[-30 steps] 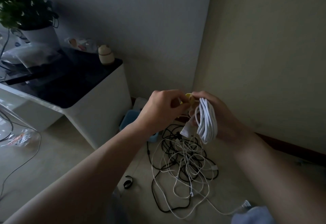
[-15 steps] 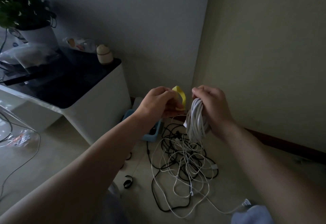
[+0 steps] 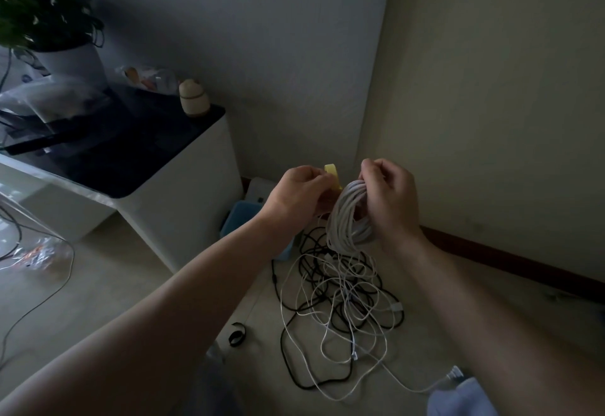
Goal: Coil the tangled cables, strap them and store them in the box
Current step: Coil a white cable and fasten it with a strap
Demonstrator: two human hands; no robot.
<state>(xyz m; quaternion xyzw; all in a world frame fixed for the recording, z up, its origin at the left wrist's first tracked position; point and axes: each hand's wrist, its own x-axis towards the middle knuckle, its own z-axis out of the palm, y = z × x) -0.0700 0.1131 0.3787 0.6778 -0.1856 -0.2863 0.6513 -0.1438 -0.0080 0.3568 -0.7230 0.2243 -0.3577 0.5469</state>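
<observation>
White cable coil (image 3: 348,219), a thick bundle of many loops, hangs from the right hand (image 3: 389,199), whose fingers curl round the top of the loops in front of the room's corner. Just to its left, the left hand (image 3: 296,196) pinches a flat yellow strap (image 3: 332,174) between thumb and fingers. The strap's free end sticks up above the knuckles and its lower part runs down towards the top of the coil, though whether it passes round the loops cannot be told. Both hands are close together, held in the air above the pale floor (image 3: 131,284). Directly below them a loose tangle of black and white cables (image 3: 340,301) lies spread on the floor, one white strand trailing to a small white plug (image 3: 455,374) at the lower right. A small black strap loop (image 3: 236,334) lies on the floor left of the tangle. The blue plastic box (image 3: 240,219) stands on the floor behind the left wrist, beside the white table with a dark top (image 3: 183,186), which carries a potted green plant (image 3: 42,23) and a small rounded beige jar (image 3: 193,98)
</observation>
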